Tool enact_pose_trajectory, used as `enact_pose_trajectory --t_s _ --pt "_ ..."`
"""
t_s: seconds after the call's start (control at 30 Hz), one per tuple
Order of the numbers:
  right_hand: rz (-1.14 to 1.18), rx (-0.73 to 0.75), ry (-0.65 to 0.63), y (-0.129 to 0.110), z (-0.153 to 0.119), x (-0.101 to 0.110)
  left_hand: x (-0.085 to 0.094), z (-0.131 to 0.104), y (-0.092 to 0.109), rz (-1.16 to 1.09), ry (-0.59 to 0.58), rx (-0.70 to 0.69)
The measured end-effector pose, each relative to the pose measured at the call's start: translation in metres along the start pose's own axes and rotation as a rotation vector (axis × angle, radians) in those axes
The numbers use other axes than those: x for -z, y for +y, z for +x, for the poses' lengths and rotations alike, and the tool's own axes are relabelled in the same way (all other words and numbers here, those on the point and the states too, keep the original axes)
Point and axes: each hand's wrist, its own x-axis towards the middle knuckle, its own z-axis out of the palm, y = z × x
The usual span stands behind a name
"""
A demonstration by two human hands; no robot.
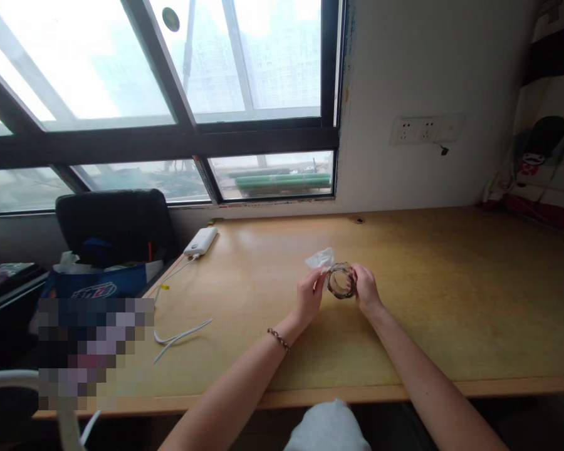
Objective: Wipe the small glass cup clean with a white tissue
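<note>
Over a broad wooden counter (451,300), the left hand (309,291) and right hand (366,289) hold a round hollow item (333,287) and a crumpled white sheet (320,258).
The counter spans the middle and lower frame, under a dark-framed window (277,62) at upper left and top centre. Just right of centre, the right hand's fingers close around the item's right side; the left hand pinches the sheet at its left edge. A white device (200,242) lies left of centre, a white cable (183,333) running from it.
</note>
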Motion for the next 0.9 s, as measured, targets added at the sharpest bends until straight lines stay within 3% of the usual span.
enact_pose_trajectory --t_s 0.13,0.27,0.4,0.53,0.7,0.8,0.9 --pt "0.053 -0.145 -0.088 0.004 0.000 -0.003 -0.005 0.000 0.010 -0.109 -0.110 0.017" --pt "0.041 -0.314 -0.120 0.010 -0.002 -0.007 -0.004 0.000 0.009 -0.070 -0.254 0.007" --pt "0.185 -0.405 -0.129 0.005 -0.003 -0.007 0.001 0.005 0.000 -0.003 -0.213 0.016" --pt "0.394 -0.388 -0.197 0.002 0.001 -0.004 0.001 0.010 -0.018 -0.093 -0.102 0.207" --pt "0.489 -0.229 -0.040 0.004 0.007 -0.002 -0.007 0.006 -0.035 -0.491 -0.152 0.479" --pt "0.529 -0.223 -0.042 0.000 0.006 -0.005 -0.012 0.002 -0.035 -0.618 -0.194 0.516" --pt "0.573 -0.253 -0.138 -0.005 0.003 -0.007 -0.013 0.004 -0.033 -0.633 -0.125 0.481"
